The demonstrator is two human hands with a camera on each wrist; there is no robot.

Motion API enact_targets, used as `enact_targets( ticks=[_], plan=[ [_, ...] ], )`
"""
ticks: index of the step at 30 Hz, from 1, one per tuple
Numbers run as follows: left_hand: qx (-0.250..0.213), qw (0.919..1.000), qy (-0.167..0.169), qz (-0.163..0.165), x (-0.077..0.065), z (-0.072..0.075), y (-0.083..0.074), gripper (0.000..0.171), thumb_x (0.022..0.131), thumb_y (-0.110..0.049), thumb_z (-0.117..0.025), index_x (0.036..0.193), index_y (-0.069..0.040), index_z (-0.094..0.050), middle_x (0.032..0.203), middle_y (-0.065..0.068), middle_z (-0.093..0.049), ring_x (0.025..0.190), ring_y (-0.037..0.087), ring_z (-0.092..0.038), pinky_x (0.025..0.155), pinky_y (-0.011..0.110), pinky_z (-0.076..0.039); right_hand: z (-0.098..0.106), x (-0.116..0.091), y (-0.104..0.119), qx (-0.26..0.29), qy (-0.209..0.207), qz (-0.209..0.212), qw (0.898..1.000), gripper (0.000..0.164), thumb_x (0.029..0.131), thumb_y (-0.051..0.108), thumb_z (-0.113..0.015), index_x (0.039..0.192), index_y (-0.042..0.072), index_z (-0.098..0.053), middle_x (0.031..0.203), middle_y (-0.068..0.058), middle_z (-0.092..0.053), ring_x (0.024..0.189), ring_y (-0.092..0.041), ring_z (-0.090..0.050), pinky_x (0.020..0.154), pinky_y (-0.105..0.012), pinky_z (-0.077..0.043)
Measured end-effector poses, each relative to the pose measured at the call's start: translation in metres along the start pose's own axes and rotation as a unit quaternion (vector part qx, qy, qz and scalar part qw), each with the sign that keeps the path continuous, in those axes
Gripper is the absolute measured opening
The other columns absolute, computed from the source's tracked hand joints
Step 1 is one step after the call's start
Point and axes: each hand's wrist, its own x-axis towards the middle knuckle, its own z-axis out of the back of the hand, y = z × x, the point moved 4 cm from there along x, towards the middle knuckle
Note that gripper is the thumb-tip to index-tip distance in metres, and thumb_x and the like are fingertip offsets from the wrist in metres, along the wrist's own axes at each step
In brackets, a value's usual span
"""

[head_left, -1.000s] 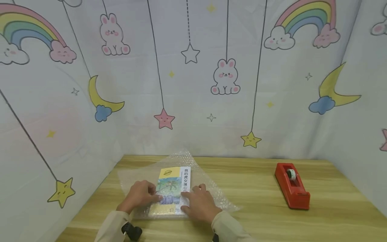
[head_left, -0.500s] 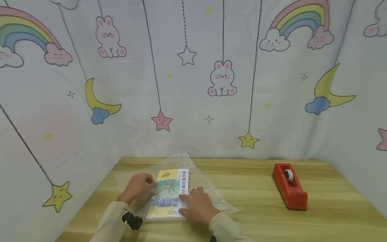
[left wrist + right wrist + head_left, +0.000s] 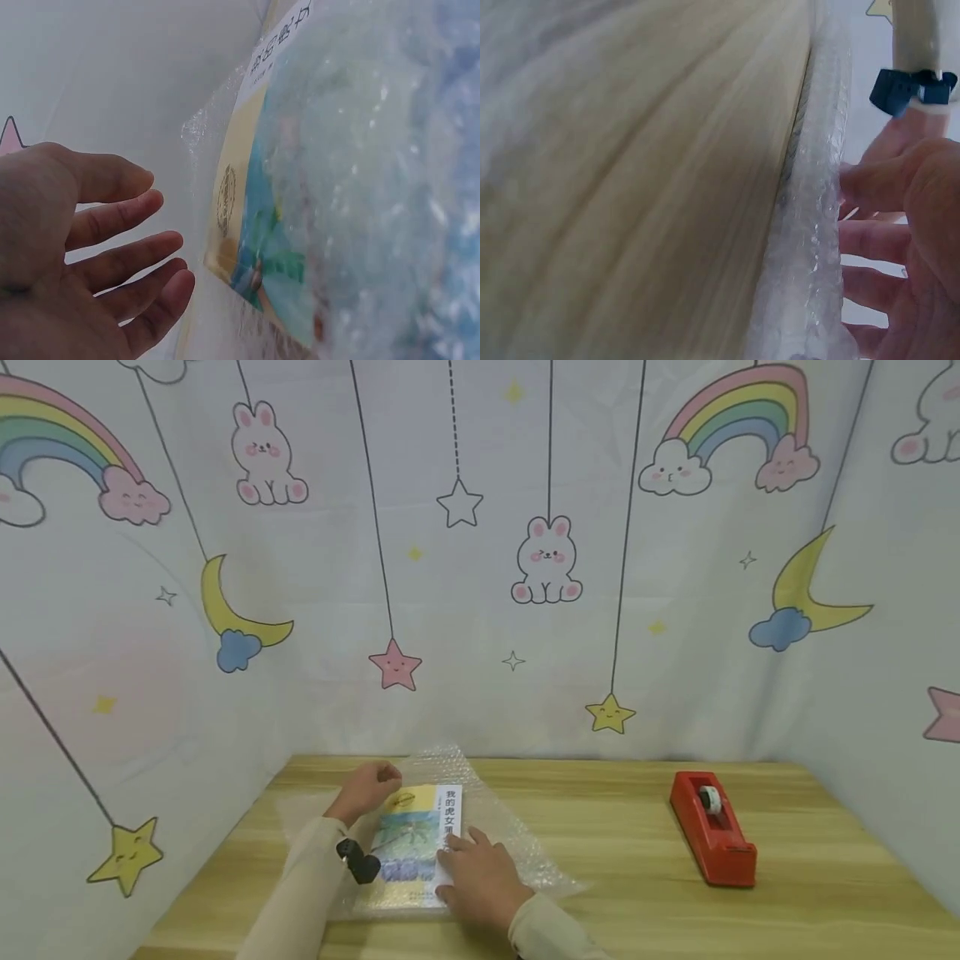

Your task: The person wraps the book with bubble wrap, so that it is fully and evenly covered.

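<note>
A book (image 3: 411, 843) with a yellow, blue and purple cover and a white title strip lies on a sheet of clear bubble wrap (image 3: 517, 831). In the left wrist view, bubble wrap covers part of the cover (image 3: 259, 187). My left hand (image 3: 369, 789) hovers by the book's far left corner, fingers loosely bent with nothing between them; the left wrist view shows this hand (image 3: 112, 240) apart from the book. Across the book's right edge, my right hand (image 3: 483, 877) rests with spread fingers. Bubble wrap lies against its fingertips in the right wrist view (image 3: 877, 247).
A red tape dispenser (image 3: 712, 831) with a roll of tape (image 3: 710, 800) stands on the right of the wooden table (image 3: 615, 860). A white printed cloth (image 3: 480, 693) closes off the back and both sides.
My left hand has moved from the book's left edge up to its far left corner. The right hand stays on the right edge. The head view has shifted slightly.
</note>
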Motion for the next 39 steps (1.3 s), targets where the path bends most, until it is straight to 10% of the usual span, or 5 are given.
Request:
enact_targets(
  ticks=[18, 39],
  plan=[
    [-0.096, 0.992, 0.023, 0.078, 0.033, -0.026, 0.027, 0.044, 0.102, -0.025, -0.048, 0.14, -0.004, -0.051, 0.147, 0.023, -0.05, 0.119, 0.036, -0.058, 0.089, 0.047, -0.052, -0.001, -0.002, -0.002, -0.002, -0.015, 0.005, 1.0, 0.045, 0.09, 0.042, -0.068, 0.131, 0.025, -0.066, 0.147, 0.002, -0.058, 0.135, -0.034, -0.052, 0.097, -0.053, -0.053],
    [0.009, 0.9984, 0.017, 0.054, 0.05, -0.023, 0.024, 0.07, 0.092, -0.025, -0.057, 0.152, 0.003, -0.033, 0.15, 0.033, -0.043, 0.135, 0.062, -0.029, 0.11, 0.073, -0.03, -0.002, 0.002, -0.002, 0.025, -0.026, -0.01, 0.999, 0.044, 0.087, 0.041, -0.072, 0.128, 0.027, -0.068, 0.145, 0.005, -0.059, 0.129, -0.035, -0.055, 0.091, -0.052, -0.055]
  ],
)
